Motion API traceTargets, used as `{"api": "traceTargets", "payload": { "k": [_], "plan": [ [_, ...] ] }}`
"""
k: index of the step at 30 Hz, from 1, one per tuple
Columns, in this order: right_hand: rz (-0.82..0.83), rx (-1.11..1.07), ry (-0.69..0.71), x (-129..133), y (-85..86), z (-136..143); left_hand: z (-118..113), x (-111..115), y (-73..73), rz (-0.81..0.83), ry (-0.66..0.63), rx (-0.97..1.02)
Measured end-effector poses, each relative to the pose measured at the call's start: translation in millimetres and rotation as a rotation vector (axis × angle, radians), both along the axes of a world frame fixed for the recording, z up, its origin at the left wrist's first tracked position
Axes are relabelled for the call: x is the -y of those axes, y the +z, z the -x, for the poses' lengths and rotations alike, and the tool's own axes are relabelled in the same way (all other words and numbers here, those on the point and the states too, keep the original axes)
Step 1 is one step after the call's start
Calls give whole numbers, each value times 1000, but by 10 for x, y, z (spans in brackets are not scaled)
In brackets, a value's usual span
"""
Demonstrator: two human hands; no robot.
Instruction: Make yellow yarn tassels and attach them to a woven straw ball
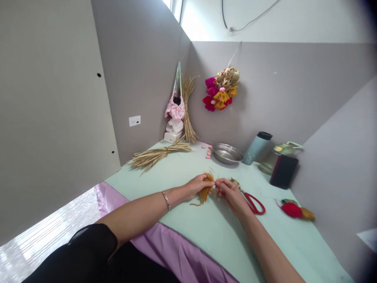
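A mustard-yellow yarn tassel (205, 192) hangs in my left hand (196, 186), whose fingers wrap round its upper part. My right hand (231, 192) is pinched close against the left fingertips at the side of the tassel; whatever lies between its fingers is too small to make out. Red-handled scissors (255, 203) lie on the table just right of my right hand. A pale woven ball (235, 182) sits behind that hand, partly hidden by it.
Behind my hands are a straw bundle (159, 155), pink pieces (209, 152) and a steel bowl (227, 153). A blue tumbler (257, 148), green-lidded jug (266, 162), dark phone (284, 172) and red yarn (291, 210) stand or lie rightward. Tasselled balls (222, 88) hang on the wall.
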State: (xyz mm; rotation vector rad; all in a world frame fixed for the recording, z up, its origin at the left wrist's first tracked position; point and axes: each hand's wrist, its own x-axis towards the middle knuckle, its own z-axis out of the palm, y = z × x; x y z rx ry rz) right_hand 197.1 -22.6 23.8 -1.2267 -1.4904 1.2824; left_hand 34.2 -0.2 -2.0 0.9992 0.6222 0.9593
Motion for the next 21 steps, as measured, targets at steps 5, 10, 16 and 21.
{"api": "traceTargets", "payload": {
  "k": [5,10,16,21],
  "plan": [
    [-36,-23,-53,-20,31,-7,6,11,8,4,-57,0],
    [-89,45,-67,-14,53,18,27,11,37,4,11,1],
    [-65,177,108,64,86,51,25,2,63,21,69,2],
    [-99,152,54,30,81,17,29,-38,23,57,87,-28]
  ]
}}
